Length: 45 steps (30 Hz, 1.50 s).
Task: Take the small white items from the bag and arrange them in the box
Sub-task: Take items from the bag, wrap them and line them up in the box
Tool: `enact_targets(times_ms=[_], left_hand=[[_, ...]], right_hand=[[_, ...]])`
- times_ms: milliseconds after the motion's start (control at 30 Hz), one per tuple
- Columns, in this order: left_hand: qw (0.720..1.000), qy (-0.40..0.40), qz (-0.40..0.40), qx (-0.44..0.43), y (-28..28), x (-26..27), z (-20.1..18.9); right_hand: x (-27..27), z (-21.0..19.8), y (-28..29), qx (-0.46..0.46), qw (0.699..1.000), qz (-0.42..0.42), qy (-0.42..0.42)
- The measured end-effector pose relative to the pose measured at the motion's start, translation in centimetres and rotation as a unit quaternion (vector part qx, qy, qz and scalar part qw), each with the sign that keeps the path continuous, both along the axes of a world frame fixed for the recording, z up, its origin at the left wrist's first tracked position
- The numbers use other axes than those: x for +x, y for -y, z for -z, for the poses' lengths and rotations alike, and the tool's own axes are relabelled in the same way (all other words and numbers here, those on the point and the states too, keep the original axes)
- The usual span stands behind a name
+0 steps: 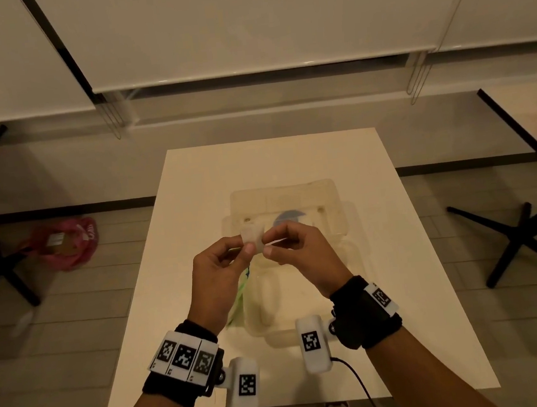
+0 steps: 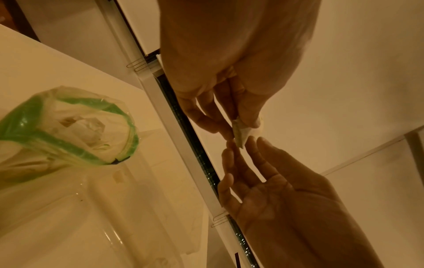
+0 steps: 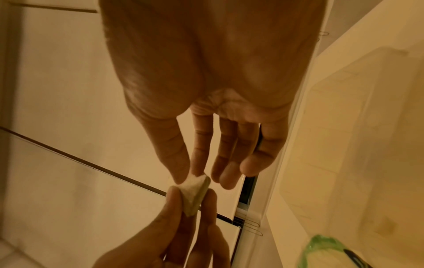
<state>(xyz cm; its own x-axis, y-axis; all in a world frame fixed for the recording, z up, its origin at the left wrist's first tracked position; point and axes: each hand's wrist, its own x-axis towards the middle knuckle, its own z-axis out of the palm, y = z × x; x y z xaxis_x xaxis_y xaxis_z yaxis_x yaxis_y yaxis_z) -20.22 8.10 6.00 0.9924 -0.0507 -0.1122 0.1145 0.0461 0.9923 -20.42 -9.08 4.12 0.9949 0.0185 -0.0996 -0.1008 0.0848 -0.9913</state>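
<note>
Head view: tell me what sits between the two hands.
A small white item, pinched by the left hand and the right hand above the clear box. The right wrist view shows the same shared grip.

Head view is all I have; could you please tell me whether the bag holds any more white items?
Observer: Yes. The left wrist view looks into the open bag, and crumpled white items lie inside.
Operator: Thank you. How is the item in the hands held?
Observer: In the right wrist view, the left hand pinches the lower end of the item, and the right hand pinches its top corner with thumb and forefinger.
Operator: Is it flat?
Observer: No. From there it looks like a wedge with one thick edge.
</note>
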Motion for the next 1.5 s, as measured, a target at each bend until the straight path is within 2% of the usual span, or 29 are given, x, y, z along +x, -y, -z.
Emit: enact_targets(times_ms=[100,433,600,733,933,1100,1367,1500], left_hand=[[1.0,0.002,-0.002,-0.004,0.1,0.1,-0.1],[1.0,0.006,-0.007,0.008,0.3,0.0,-0.3],[0.999,0.01,0.038,0.005,0.5,-0.4,-0.5],[1.0,0.011,0.02,0.01,0.4,-0.2,-0.6],[0.998,0.044,0.043,0.018,0.0,0.2,-0.7],[0.997,0.058,0.049,0.019,0.2,0.5,-1.2],[0.997,0.047,0.048,0.033,0.3,0.7,-1.2],[0.995,0.066,0.058,0.048,0.3,0.8,-1.4]], right_hand=[[0.1,0.1,-0.1,0.021,1.0,0.008,-0.003],[0.2,0.1,-0.3,0.011,1.0,0.02,0.018],[0.0,-0.1,-0.4,0.035,0.999,0.027,0.026],[0.1,0.1,0.0,0.01,0.996,0.076,0.045],[0.0,0.0,0.2,0.01,0.997,0.067,0.046],[0.3,0.1,0.2,0.002,0.995,0.093,0.042],[0.5,-0.1,0.6,-0.01,0.996,0.074,0.048],[0.4,-0.2,0.6,0.001,0.998,0.052,0.039]])
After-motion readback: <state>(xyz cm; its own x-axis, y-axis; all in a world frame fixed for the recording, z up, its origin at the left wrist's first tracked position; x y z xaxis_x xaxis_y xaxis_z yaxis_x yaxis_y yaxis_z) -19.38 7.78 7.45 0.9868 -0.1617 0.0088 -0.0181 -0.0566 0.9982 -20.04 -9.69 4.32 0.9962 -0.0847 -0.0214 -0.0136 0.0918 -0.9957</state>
